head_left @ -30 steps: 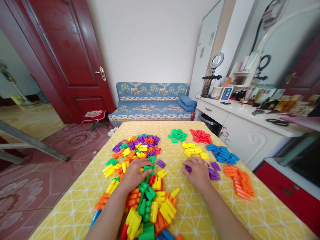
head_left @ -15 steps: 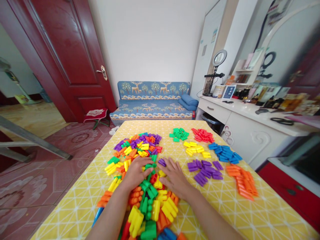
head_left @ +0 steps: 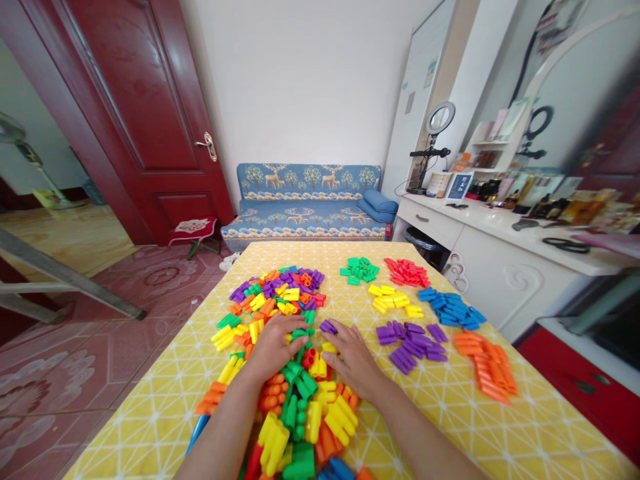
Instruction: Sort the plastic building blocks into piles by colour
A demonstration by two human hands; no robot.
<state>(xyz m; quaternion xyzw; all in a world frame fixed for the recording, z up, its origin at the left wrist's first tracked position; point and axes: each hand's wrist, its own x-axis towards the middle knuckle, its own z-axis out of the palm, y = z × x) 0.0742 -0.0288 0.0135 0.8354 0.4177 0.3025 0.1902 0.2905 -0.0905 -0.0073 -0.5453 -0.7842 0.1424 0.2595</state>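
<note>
A long mixed heap of toy plastic blocks [head_left: 313, 421], made of joined tubes in several colours, runs down the left and middle of the table. Over the heap, my left hand [head_left: 275, 345] rests palm down with its fingers apart, nearest to green blocks [head_left: 301, 331]. My right hand [head_left: 354, 360] lies at the heap's right edge, fingers spread. By its fingertips is a purple block [head_left: 329, 327], seemingly touched but not gripped. Sorted groups lie to the right: purple blocks [head_left: 414, 345], yellow blocks [head_left: 390, 299], green blocks [head_left: 359, 270], red blocks [head_left: 407, 272], blue blocks [head_left: 453, 307] and orange blocks [head_left: 487, 365].
A yellow patterned cloth [head_left: 200, 373] covers the table. Beyond it stands a blue sofa [head_left: 305, 217]. On the right is a white dresser [head_left: 505, 257] with bottles and a ring light [head_left: 441, 119]. A red door [head_left: 145, 100] and a small stool [head_left: 194, 230] are at the left.
My right hand has shifted slightly to the right, and the purple block by its fingertips has moved a little with it. The left hand stays nearly still.
</note>
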